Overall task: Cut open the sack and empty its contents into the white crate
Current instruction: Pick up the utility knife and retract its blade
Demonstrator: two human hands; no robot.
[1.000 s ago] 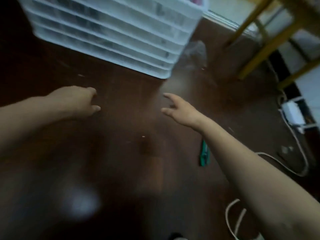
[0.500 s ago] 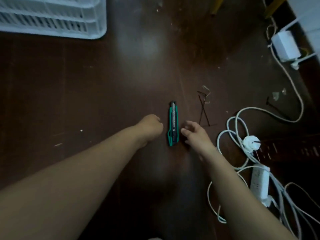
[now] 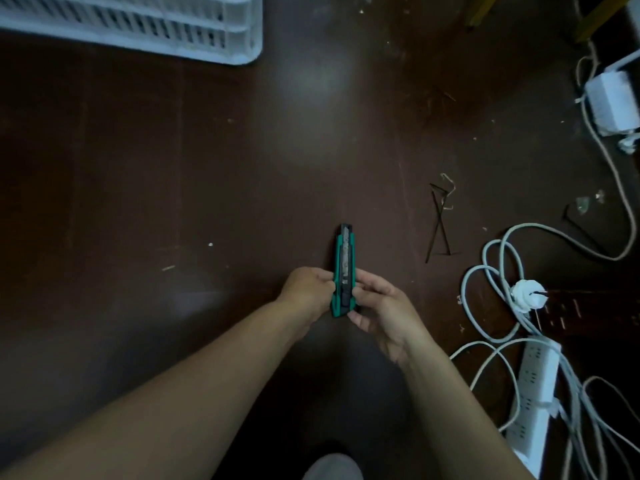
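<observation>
- Both my hands met on a green-and-black plastic utility knife (image 3: 344, 270), held just above a dark brown wooden floor (image 3: 173, 202).
- My left hand (image 3: 306, 289) pinched the knife's left edge near the handle end, fingers curled in against it.
- My right hand (image 3: 384, 310) cradled the same end from the right, fingers wrapped under and around the handle.
- Half a second before, the knife lay flat on the floor between my two empty hands; now it was lifted and gripped by both. A second before, my hands were reaching out empty near the crate.
- The knife's tip pointed away from me. I could not tell whether the blade was pushed out.
- A white slotted plastic crate (image 3: 138, 26) sat at the far upper left, well apart from my hands.
- The sack was not in view.
- A tangle of white power cables (image 3: 502, 271) and a white power strip (image 3: 535, 386) lay to my right.
- I judged the cutting tool secured; extending the blade and finding the sack remained before any cutting.
</observation>
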